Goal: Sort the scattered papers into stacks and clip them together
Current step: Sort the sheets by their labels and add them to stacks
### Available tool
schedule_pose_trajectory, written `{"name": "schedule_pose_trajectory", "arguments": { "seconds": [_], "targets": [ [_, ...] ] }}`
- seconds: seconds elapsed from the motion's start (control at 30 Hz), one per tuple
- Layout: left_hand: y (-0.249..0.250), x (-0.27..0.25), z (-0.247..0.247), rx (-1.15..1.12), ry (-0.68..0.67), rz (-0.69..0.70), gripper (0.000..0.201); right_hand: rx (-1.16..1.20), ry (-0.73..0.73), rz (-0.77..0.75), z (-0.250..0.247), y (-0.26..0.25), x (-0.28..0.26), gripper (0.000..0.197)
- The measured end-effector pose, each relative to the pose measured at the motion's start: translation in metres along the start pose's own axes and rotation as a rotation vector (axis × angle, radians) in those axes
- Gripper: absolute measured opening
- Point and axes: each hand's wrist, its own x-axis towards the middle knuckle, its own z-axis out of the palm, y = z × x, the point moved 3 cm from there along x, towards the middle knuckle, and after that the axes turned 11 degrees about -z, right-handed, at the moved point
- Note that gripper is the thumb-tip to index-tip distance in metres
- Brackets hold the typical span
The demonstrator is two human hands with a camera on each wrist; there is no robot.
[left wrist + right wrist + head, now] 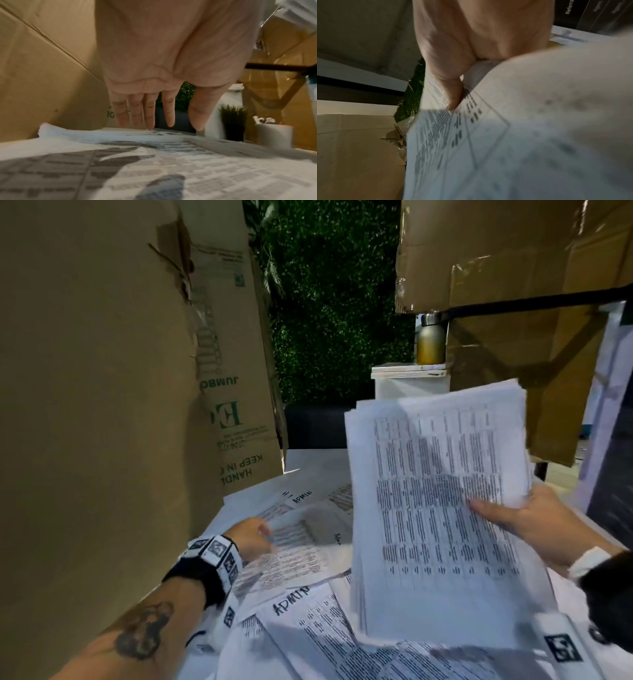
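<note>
My right hand [513, 517] grips a thick stack of printed papers [438, 508] by its right edge, thumb on the top sheet, and holds it tilted up above the table. The right wrist view shows that thumb [453, 94] pressed on the stack of papers [505, 148]. Scattered papers [308, 546] with printed tables, some marked "ADMIN" by hand, cover the table. My left hand [255, 535] hovers low over them with straight fingers, holding nothing. In the left wrist view the fingers [149, 115] point down at the scattered papers [154, 162], just above them.
A tall cardboard box [102, 405] stands close on the left. More cardboard [513, 268] hangs over the right rear. A metal bottle [431, 340] sits on a white block behind the stack. A small potted plant [233, 121] and a white cup [274, 135] stand at the table's far side.
</note>
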Motion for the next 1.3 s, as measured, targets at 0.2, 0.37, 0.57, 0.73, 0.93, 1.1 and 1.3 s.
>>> {"name": "schedule_pose_trajectory", "arguments": {
  "seconds": [0.2,0.37,0.57,0.73,0.93,1.1,1.3],
  "targets": [
    [-0.002,0.046,-0.017,0.212,0.152,-0.044,0.065,-0.083,-0.168,0.146,0.011,0.003,0.006,0.024],
    [-0.006,0.062,0.003,0.305,0.077,-0.077,0.085,-0.197,-0.168,0.208,0.005,0.026,0.002,0.053],
    [0.000,0.057,-0.004,0.221,0.063,-0.012,0.055,-0.148,-0.134,0.389,0.004,0.070,-0.008,0.093],
    [0.017,0.036,-0.027,-0.331,0.083,0.187,0.019,0.021,-0.068,0.371,0.011,0.078,-0.009,0.095],
    [0.045,-0.022,-0.041,-0.941,-0.027,0.408,0.025,0.411,0.020,0.235,0.050,0.039,-0.007,0.038],
    [0.067,-0.055,-0.019,-1.077,-0.153,0.447,0.034,0.496,0.042,0.230,0.065,0.034,-0.003,0.040],
    [0.087,-0.084,0.009,-1.103,-0.137,0.461,0.060,0.254,0.119,0.117,0.069,0.030,-0.007,0.080]
  ]
}}
